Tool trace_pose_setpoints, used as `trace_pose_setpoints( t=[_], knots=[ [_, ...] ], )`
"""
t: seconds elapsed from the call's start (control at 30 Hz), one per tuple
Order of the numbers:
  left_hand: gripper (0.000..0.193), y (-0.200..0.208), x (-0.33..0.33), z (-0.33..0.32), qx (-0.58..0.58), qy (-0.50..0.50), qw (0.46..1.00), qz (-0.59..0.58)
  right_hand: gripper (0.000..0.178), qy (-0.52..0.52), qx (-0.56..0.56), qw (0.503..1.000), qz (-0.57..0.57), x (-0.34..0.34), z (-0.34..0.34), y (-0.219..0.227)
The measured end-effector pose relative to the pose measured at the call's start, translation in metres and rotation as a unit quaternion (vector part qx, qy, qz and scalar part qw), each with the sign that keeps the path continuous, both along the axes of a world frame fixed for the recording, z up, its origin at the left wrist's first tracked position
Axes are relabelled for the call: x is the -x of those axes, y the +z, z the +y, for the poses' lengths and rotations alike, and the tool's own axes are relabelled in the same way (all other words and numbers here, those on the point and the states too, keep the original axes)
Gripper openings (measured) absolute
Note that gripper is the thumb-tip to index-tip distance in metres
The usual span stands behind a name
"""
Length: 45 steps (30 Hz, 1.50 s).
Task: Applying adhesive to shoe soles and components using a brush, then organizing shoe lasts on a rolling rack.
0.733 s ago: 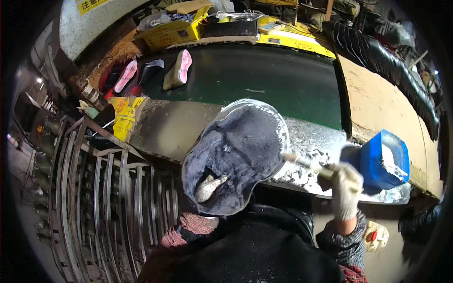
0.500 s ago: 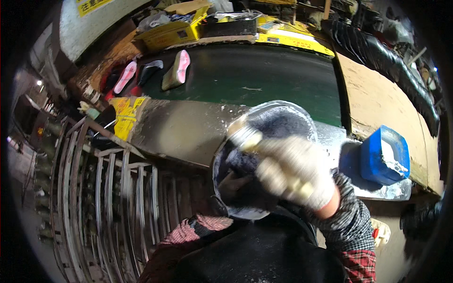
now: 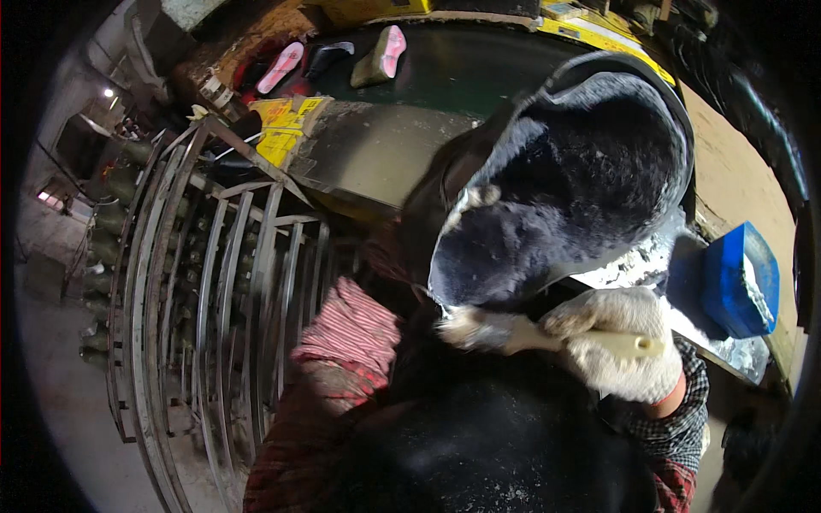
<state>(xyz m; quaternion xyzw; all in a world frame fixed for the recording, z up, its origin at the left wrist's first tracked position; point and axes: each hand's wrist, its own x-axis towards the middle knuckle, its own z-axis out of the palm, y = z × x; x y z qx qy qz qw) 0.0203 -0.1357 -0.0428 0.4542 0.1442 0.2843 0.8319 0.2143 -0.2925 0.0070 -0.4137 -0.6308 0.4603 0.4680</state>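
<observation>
A large black fleece-lined boot is tilted before me, its dark fuzzy opening facing up and its rim coated whitish. My left hand is mostly behind it; one pale fingertip hooks over the rim at the left, so it appears to grip the boot. Below the rim, my right hand, in a whitish knit glove, is closed around the handle of a paintbrush. The bristles, pointing left, meet the whitened lower-left end of the rim. A black apron covers my front.
Boots with pink soles lie on the dark green conveyor belt at the back. At right stands a blue container with white residue, on a white-smeared board. A metal rack fills the left side, with greenish boots behind it.
The boot has come up and nearer, tilting toward the right. My right hand with the brush has moved down from above the opening to its lower rim. The view has shifted.
</observation>
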Motion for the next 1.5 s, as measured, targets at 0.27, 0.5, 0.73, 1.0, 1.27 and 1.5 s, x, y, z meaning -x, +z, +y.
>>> trace_pose_setpoints(
  t=[0.27, 0.5, 0.73, 1.0, 1.27, 1.5],
  knots=[
    [0.058, 0.014, 0.019, 0.005, -0.156, -0.020, 0.986, 0.057, 0.012, -0.127, -0.199, 0.942, -0.239, -0.025, -0.026, 0.008],
    [0.057, 0.014, 0.016, -0.001, -0.236, -0.061, 0.966, 0.090, 0.009, -0.387, -0.132, 0.898, -0.166, -0.041, -0.031, -0.020],
    [0.053, 0.031, -0.007, -0.004, -0.216, -0.032, 0.974, 0.061, 0.015, -0.460, -0.200, 0.839, -0.212, -0.086, 0.006, -0.046],
    [0.047, -0.007, -0.036, -0.020, 0.032, 0.055, 0.998, 0.016, 0.016, -0.198, -0.349, 0.886, -0.232, -0.045, -0.033, -0.055],
    [0.044, 0.004, -0.080, -0.074, 0.173, 0.055, 0.983, 0.020, 0.025, -0.403, -0.232, 0.868, -0.172, -0.079, -0.005, -0.026],
    [0.041, 0.000, -0.038, -0.082, 0.150, 0.006, 0.989, -0.004, 0.031, -0.180, -0.354, 0.870, -0.293, -0.034, 0.011, 0.008]
  ],
)
